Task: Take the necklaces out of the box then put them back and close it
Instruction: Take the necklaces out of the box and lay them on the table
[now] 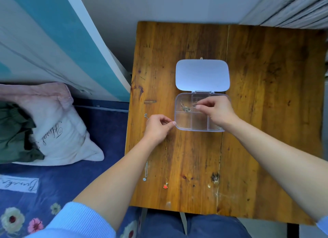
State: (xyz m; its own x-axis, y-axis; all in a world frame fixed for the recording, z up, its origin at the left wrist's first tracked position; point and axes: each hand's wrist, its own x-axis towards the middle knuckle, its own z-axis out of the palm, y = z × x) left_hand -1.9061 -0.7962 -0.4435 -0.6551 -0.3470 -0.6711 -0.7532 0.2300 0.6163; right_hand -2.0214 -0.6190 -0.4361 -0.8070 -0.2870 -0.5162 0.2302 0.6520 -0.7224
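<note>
A clear plastic box (pixel 182 125) with several compartments lies open on the wooden table (pixel 257 113), its pale lid (pixel 202 76) folded back. My right hand (pixel 217 111) reaches into the box and pinches the chain of a silver necklace (pixel 186 108) lying in the back compartments. My left hand (pixel 158 128) rests at the box's left edge, fingers pinched on the top of a gold necklace with a red pendant (pixel 166 186) stretched toward me on the table. A silver necklace with a small round pendant (pixel 145 173) lies to its left; its chain end (pixel 146 116) shows beyond my left hand.
The table's left edge runs beside a bed with a blue floral sheet (pixel 53 193) and a white pillow (pixel 58 131). A wall and a teal panel stand behind. My knees in jeans (pixel 195 225) are under the near edge.
</note>
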